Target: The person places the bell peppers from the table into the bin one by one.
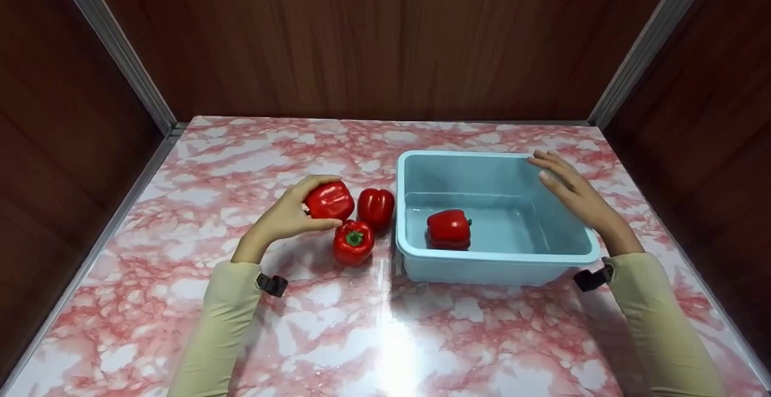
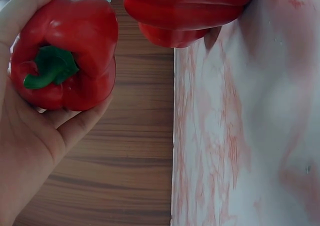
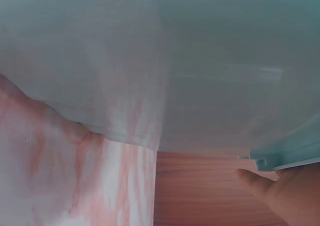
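Observation:
My left hand (image 1: 291,211) grips a red bell pepper (image 1: 330,200) between thumb and fingers, left of the bin; in the left wrist view its green stem (image 2: 52,68) faces the camera. Close beside it are two more red bell peppers, one at the back (image 1: 376,209) and one in front with its stem up (image 1: 353,243). A fourth pepper (image 1: 449,229) lies inside the light blue plastic bin (image 1: 482,258), near the front left. Over the bin's right side is my right hand (image 1: 575,195), fingers extended and holding nothing. Whether it touches the rim I cannot tell.
The bin stands right of centre on a table (image 1: 325,337) with a red and white marbled top. Brown wood-grain panels (image 1: 385,41) with metal corner strips enclose the back and both sides. The bin's wall (image 3: 225,96) fills much of the right wrist view.

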`<state>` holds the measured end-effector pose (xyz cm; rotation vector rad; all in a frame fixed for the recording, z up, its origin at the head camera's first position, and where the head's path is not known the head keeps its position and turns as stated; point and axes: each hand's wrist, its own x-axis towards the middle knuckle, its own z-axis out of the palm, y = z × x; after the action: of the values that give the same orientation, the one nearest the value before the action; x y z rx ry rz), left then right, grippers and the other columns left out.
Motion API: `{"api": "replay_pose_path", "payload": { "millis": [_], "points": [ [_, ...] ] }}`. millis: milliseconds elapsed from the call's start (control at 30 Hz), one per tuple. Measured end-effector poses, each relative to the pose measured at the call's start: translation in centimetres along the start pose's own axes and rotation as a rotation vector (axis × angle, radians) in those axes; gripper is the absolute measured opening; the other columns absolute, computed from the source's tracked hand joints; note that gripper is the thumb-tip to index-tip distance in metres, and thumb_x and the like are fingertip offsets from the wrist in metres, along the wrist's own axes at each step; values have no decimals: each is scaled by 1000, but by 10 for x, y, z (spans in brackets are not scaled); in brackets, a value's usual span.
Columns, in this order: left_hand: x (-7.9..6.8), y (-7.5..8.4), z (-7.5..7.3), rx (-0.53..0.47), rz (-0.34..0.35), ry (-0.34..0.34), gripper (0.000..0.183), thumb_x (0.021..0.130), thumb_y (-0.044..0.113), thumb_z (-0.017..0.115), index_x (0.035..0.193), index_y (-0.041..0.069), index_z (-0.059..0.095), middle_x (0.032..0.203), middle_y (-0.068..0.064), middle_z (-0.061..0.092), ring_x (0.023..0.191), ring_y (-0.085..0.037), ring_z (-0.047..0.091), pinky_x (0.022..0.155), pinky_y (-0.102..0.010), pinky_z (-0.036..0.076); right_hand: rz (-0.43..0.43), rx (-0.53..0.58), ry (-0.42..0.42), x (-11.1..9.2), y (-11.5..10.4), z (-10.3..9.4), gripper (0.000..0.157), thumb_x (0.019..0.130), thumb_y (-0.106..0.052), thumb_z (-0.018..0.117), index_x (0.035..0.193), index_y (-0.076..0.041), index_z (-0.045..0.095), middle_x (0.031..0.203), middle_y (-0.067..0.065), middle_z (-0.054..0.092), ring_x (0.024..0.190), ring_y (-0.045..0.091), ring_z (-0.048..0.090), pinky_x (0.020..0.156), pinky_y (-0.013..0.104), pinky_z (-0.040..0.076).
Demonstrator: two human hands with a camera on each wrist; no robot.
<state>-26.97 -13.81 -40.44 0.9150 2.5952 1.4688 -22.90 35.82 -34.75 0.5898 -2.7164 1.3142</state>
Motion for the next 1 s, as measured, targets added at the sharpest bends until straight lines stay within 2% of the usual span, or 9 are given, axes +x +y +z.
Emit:
{"api": "replay_pose_path", "payload": {
  "millis": [367, 667, 1000],
  "points": [
    [0, -1, 0, -5, -2, -1, 73, 68, 39, 81, 132, 34, 46, 126, 7, 50, 106, -15, 55, 79, -33, 51, 19, -1, -4, -1, 1, 2, 43, 99, -18, 42, 139, -2, 39, 151, 20, 20, 142, 33, 0, 107, 64, -2],
    [2, 0, 1, 7, 23, 8, 75, 68, 40, 81, 133, 29, 46, 125, 6, 51, 106, -15, 55, 78, -32, 52, 12, -4, -1, -1, 0, 1, 43, 99, -16, 43, 139, -2, 39, 150, 21, 20, 142, 34, 0, 108, 63, -2],
    [4, 2, 1, -5, 24, 4, 73, 68, 38, 81, 132, 34, 45, 124, 6, 51, 104, -15, 54, 76, -32, 52, 12, -11, 3, 0, -1, 0, 43, 99, -17, 43, 138, -1, 40, 150, 21, 21, 141, 35, 2, 108, 63, -1]
  ]
}}
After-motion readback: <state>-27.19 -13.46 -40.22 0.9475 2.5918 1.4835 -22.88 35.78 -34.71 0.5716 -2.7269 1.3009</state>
